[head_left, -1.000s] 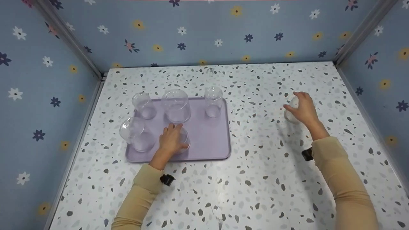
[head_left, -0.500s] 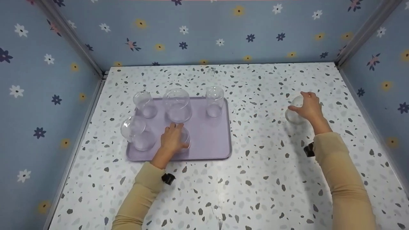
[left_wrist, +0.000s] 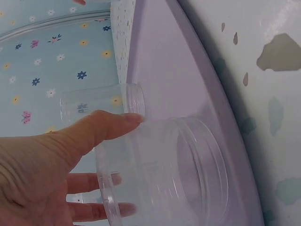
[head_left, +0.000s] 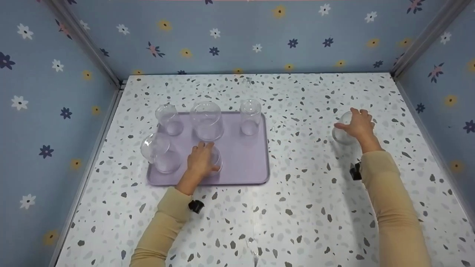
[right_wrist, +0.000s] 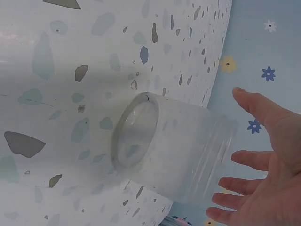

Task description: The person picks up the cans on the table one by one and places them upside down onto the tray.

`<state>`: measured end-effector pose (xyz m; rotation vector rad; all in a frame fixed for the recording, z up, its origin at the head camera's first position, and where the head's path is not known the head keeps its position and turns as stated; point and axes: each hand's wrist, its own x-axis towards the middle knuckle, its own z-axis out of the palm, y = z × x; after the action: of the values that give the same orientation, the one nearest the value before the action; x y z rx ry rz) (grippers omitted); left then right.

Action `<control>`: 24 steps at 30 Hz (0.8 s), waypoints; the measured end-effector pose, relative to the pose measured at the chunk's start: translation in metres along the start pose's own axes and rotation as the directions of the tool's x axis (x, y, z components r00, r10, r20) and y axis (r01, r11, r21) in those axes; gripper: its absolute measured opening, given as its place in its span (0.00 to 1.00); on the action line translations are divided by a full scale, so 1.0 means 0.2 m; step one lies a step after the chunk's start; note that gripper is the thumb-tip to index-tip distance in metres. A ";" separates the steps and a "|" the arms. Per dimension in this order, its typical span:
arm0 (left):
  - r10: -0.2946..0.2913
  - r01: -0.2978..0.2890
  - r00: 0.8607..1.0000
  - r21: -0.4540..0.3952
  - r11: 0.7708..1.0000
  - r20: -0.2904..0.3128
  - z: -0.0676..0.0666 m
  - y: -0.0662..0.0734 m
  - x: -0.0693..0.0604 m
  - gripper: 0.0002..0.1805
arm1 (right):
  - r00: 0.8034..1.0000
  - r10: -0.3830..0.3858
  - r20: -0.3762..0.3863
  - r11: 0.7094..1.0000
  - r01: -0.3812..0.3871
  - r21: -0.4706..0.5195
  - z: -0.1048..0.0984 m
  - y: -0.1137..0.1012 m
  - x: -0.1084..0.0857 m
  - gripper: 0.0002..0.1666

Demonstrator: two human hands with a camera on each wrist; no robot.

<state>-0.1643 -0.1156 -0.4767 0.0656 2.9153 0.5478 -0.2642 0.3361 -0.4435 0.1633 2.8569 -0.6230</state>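
My left hand (head_left: 200, 161) grips a clear jar (left_wrist: 160, 169) standing on the lilac tray (head_left: 246, 163), near its front edge. In the left wrist view the thumb lies along one side and fingertips show through the clear wall. Right of the tray, another clear jar (head_left: 341, 136) stands on the speckled table. Beside it, my right hand (head_left: 359, 124) is spread, with thumb and fingers apart from the jar's upper end in the right wrist view (right_wrist: 268, 160).
Several more clear vessels stand on the tray: a wide one (head_left: 207, 126) at the back, a tall narrow one (head_left: 250, 118) at back right, a small one (head_left: 169, 120) at back left and a rounded one (head_left: 163, 157) at front left. Flowered walls (head_left: 256, 37) border the table.
My right hand has shifted slightly to the right relative to its jar, mostly in the first half second. The left hand stays at its jar on the tray.
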 end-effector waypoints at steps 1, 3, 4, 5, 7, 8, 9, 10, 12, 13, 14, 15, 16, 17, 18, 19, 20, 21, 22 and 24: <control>-0.001 0.001 1.000 0.000 1.000 -0.002 0.00 0.00 0.00 0.45 | 1.000 0.005 0.000 1.000 -0.005 0.000 0.00 0.00 0.00 0.52; 0.000 0.000 1.000 0.001 1.000 -0.006 0.00 0.00 0.00 0.44 | 1.000 0.014 -0.004 1.000 -0.014 -0.006 0.00 -0.01 0.01 0.52; 0.002 -0.002 1.000 0.003 1.000 -0.009 0.00 0.00 0.00 0.44 | 1.000 0.021 -0.006 1.000 -0.021 -0.012 0.00 -0.01 0.01 0.52; 0.005 -0.005 1.000 0.007 1.000 -0.012 0.00 0.00 0.00 0.44 | 1.000 0.028 -0.007 0.999 -0.028 -0.018 0.00 -0.02 0.01 0.52; 0.010 -0.010 1.000 0.014 1.000 -0.018 0.00 0.00 0.00 0.44 | 0.999 0.045 -0.005 0.999 -0.045 -0.029 0.00 -0.02 0.01 0.52; 0.012 -0.012 1.000 0.017 1.000 -0.019 0.00 0.00 0.00 0.44 | 0.998 0.056 -0.001 0.998 -0.056 -0.031 -0.01 -0.02 0.02 0.52; 0.013 -0.013 1.000 0.020 1.000 -0.019 0.00 0.00 0.00 0.44 | 0.998 0.068 0.005 0.997 -0.067 -0.034 -0.01 -0.02 0.02 0.52; 0.012 -0.012 1.000 0.023 1.000 -0.019 0.00 0.00 0.00 0.44 | 0.997 0.078 0.013 0.996 -0.077 -0.034 -0.01 -0.02 0.02 0.53; 0.011 -0.010 1.000 0.028 1.000 -0.017 0.00 0.00 0.01 0.44 | 0.995 0.094 0.029 0.995 -0.093 -0.032 -0.01 -0.02 0.02 0.53; 0.010 -0.010 1.000 0.029 1.000 -0.016 0.00 0.00 0.01 0.44 | 0.995 0.098 0.036 0.995 -0.097 -0.031 -0.02 -0.01 0.02 0.54; 0.009 -0.009 1.000 0.029 1.000 -0.015 0.00 -0.01 0.01 0.44 | 0.994 0.099 0.042 0.995 -0.098 -0.029 -0.02 -0.01 0.02 0.54; 0.009 -0.008 1.000 0.029 1.000 -0.016 0.01 -0.01 0.01 0.45 | 0.994 0.098 0.047 0.995 -0.097 -0.026 -0.02 -0.01 0.02 0.55; 0.010 -0.009 1.000 0.028 1.000 -0.017 0.01 -0.01 0.01 0.45 | 0.994 0.097 0.054 0.995 -0.096 -0.024 -0.02 0.00 0.02 0.55; 0.011 -0.010 1.000 0.028 1.000 -0.019 0.01 -0.01 0.01 0.45 | 0.994 0.097 0.059 0.995 -0.096 -0.019 -0.02 0.00 0.02 0.55; 0.010 -0.010 1.000 0.025 1.000 -0.019 0.01 -0.01 0.01 0.45 | 0.993 0.097 0.064 0.995 -0.096 -0.014 -0.02 0.00 0.03 0.55; 0.010 -0.009 1.000 0.024 1.000 -0.019 0.01 -0.01 0.01 0.45 | 0.993 0.098 0.070 0.995 -0.098 -0.010 -0.02 0.00 0.02 0.56; 0.009 -0.009 1.000 0.022 1.000 -0.019 0.01 -0.01 0.01 0.45 | 0.992 0.103 0.076 0.995 -0.103 -0.006 -0.02 0.00 0.03 0.56; 0.008 -0.008 1.000 0.019 1.000 -0.020 0.01 -0.01 0.01 0.44 | 0.991 0.107 0.080 0.994 -0.107 -0.002 -0.02 0.00 0.03 0.56; 0.008 -0.007 1.000 0.017 1.000 -0.020 0.01 -0.01 0.01 0.44 | 0.990 0.112 0.084 0.994 -0.113 0.001 -0.02 0.00 0.03 0.55; 0.006 -0.006 1.000 0.012 1.000 -0.017 0.01 0.00 0.01 0.44 | 0.989 0.118 0.083 0.993 -0.119 0.006 -0.02 0.00 0.03 0.54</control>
<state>-0.1658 -0.1158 -0.4789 0.0712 2.9365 0.5342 -0.2711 0.3388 -0.4413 0.2999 2.7409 -0.6065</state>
